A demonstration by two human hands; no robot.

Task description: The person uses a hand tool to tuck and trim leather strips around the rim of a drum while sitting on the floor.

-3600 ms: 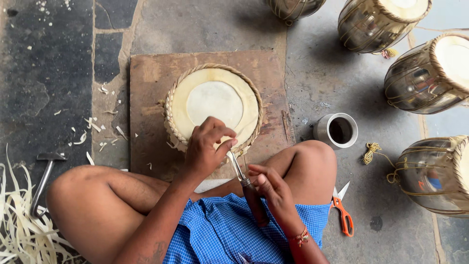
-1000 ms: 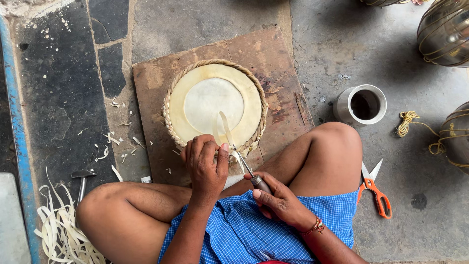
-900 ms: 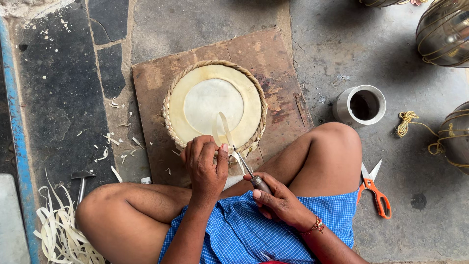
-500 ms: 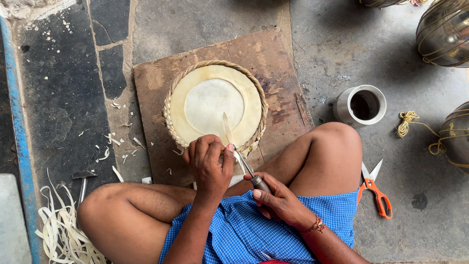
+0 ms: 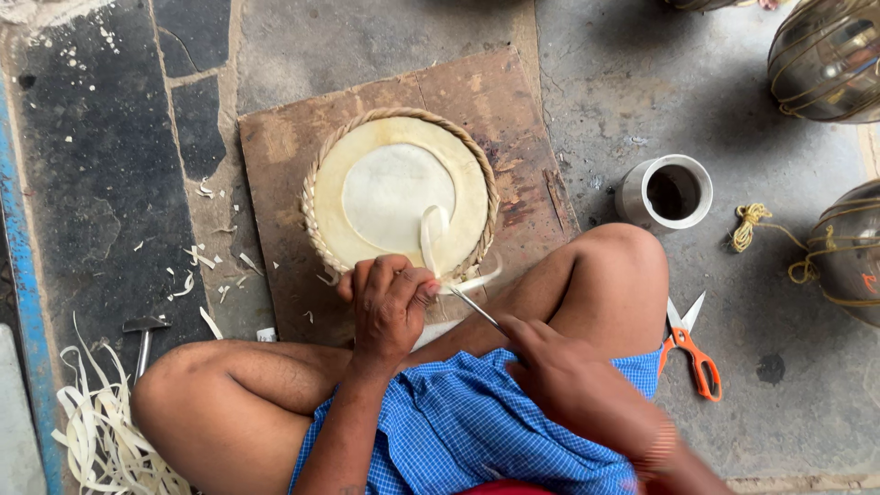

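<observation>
Pale hide drum head (image 5: 401, 194) with a braided rim lies on a wooden board (image 5: 513, 119) between our knees. Our left hand (image 5: 390, 307) pinches a pale strip (image 5: 431, 236) at its near edge; our right hand (image 5: 573, 385) has its grip closed around a thin metal tool (image 5: 477, 310). Orange scissors (image 5: 692, 353) lie nearby.

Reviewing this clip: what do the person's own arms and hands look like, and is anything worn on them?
Both arms are bare, with no sleeves and no gloves on either grip. The left hand shows no ring or band. The right hand has a thin band or thread at the wrist, blurred, so its make is unclear. No watch or markings show, apart from a dark smudge low on the left forearm that cannot be made out.
</observation>
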